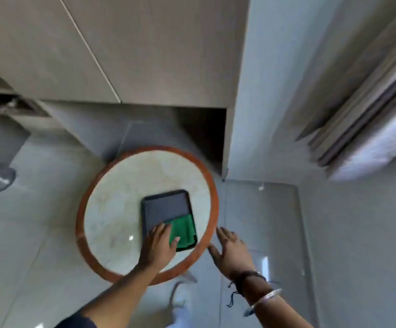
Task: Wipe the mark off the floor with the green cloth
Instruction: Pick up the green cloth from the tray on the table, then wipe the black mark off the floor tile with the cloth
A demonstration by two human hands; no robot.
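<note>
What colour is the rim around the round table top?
The rim is reddish-brown, ringing a pale marbled round table top; the head view shows it.

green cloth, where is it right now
In the head view the green cloth lies in the near right corner of the dark tray on the round table, under the left hand.

A round table (111, 209) stands on the floor (334, 233), in the middle of the view. On the table, toward its near right part, lies a tray (163, 207). The cloth (184, 229) lies in the near right corner of the tray. The left hand (158, 245) rests on the near left part of the tray, with the thumb on the cloth. The right hand (232, 250) is to the right of the table, just beside its edge, over the floor. Behind the table stands a cabinet (145, 55), and a wall (263, 91) is on the far right.
</note>
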